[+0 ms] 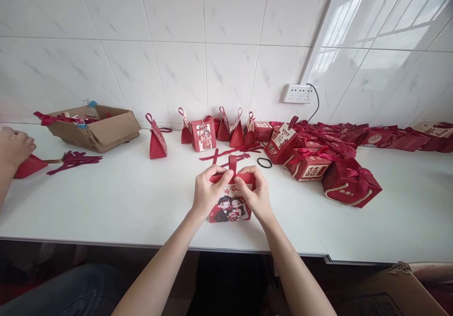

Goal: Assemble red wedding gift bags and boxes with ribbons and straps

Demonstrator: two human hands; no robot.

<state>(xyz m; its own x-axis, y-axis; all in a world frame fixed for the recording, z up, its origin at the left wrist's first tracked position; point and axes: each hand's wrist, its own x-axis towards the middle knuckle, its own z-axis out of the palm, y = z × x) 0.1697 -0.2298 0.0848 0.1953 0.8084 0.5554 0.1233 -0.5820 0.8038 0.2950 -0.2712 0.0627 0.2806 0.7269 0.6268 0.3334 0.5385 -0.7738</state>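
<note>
Both hands grip the top edge of a red gift box (pixel 230 207) with a cartoon bride and groom printed on its front. It stands near the table's front edge. My left hand (pixel 210 188) pinches the top's left side, thumb in front and fingers behind. On the right side, my right hand (pixel 255 191) holds it the same way. Between the thumbs a dark red ribbon loop (pixel 232 163) rises from the top. Loose red ribbon strips (pixel 235 152) lie just behind, beside a black hair tie (pixel 264 162).
Several finished-looking red boxes (pixel 204 136) stand along the tiled wall. A pile of red boxes with bows (pixel 352 182) fills the right side. At left are a cardboard box (pixel 102 129), ribbon strips (pixel 76 161) and another person's hand (pixel 16 146) over a red box. A power strip (pixel 296 94) is on the wall.
</note>
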